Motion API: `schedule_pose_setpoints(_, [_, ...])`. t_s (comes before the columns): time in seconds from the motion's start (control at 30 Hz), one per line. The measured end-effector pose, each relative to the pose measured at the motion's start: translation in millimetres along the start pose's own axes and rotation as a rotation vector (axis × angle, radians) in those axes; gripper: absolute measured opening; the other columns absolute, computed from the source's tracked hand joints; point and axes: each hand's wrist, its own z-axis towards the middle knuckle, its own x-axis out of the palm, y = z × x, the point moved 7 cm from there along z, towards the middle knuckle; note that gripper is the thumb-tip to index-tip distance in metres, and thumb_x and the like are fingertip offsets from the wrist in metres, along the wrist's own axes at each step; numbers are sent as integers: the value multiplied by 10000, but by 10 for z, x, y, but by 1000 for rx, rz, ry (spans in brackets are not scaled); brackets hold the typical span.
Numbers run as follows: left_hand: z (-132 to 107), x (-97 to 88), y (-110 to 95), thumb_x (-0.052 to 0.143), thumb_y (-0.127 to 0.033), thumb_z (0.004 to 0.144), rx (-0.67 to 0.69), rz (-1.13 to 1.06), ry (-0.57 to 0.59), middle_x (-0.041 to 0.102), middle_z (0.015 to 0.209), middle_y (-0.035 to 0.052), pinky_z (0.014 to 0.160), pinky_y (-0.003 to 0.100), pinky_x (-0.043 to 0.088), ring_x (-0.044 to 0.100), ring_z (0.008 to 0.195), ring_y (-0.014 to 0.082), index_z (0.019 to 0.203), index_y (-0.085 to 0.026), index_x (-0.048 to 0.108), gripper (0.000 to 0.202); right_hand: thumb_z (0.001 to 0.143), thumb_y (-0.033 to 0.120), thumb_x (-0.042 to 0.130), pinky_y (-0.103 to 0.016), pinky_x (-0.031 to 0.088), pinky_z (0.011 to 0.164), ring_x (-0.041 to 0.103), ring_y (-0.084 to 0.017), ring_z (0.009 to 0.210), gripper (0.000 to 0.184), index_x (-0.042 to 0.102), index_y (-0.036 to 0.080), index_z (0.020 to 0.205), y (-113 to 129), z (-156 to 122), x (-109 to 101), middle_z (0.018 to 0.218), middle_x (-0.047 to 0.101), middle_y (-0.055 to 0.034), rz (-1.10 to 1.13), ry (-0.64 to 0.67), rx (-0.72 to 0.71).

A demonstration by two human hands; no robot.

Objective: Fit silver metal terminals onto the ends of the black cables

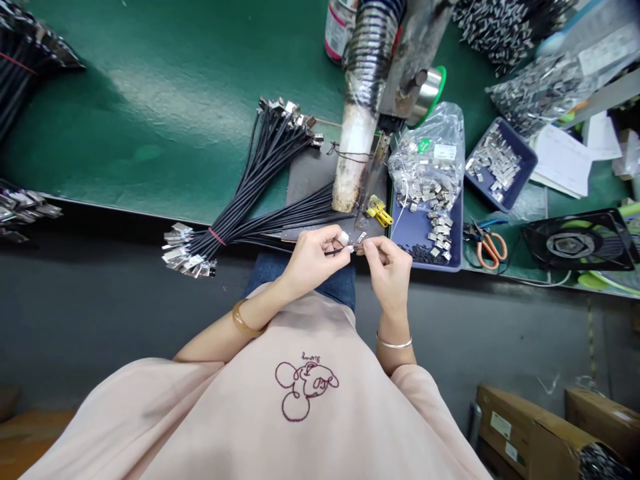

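Note:
My left hand [315,260] pinches a thin black cable [332,253] close to its end, with white covers on the thumb and fingertip. Just right of it, the fingers of my right hand [387,270] are closed on a small shiny metal connector piece [361,239] at the cable's tip. How far the two parts are joined is too small to tell. Left of my hands lies a bundle of black cables [240,207] with metal connectors at the ends, tied by a red band. More loose cables [300,212] run toward my left hand over a dark plate.
A stained exhaust hose [353,147] and a metal stand hang just beyond my hands. A blue tray [455,233] holds metal shells and small black parts. Nearby are a yellow clip [380,211], orange-handled pliers [491,250], a second tray [527,160] and a black fan [580,241].

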Motion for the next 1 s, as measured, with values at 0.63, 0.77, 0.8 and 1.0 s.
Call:
schedule_pose_setpoints(0.63, [-33,-62,-9,645,-265,838,32,-34,-24,482,602,-29,544,223,330,393,556,82,772,-133,691,154,960,334,561,-212,371,434,478,-73,424,175,562,243,1110,182,-108,-264,609,554,86,-5,-237,-146])
schedule_pose_setpoints(0.77, [6,-68,5,626,-239,833,1,-75,-34,400,577,-42,528,227,272,339,545,73,705,-129,658,171,982,284,539,-243,555,528,672,-95,533,142,552,260,1121,227,-162,-303,888,746,13,-21,-290,-200])
schedule_pose_setpoints(0.8, [18,-67,1,625,-234,828,-10,-87,-27,392,578,-43,525,227,261,330,544,71,702,-128,651,167,972,275,563,-262,598,594,721,-115,618,100,586,255,1067,247,-157,-269,931,759,1,-70,-264,-230])
schedule_pose_setpoints(1.0, [70,-54,-8,617,-224,812,-25,-82,11,409,590,-38,526,220,263,335,555,74,718,-123,651,143,904,226,649,-296,655,759,763,-162,874,76,638,228,828,197,-28,-35,1047,764,-31,-66,-59,-219])
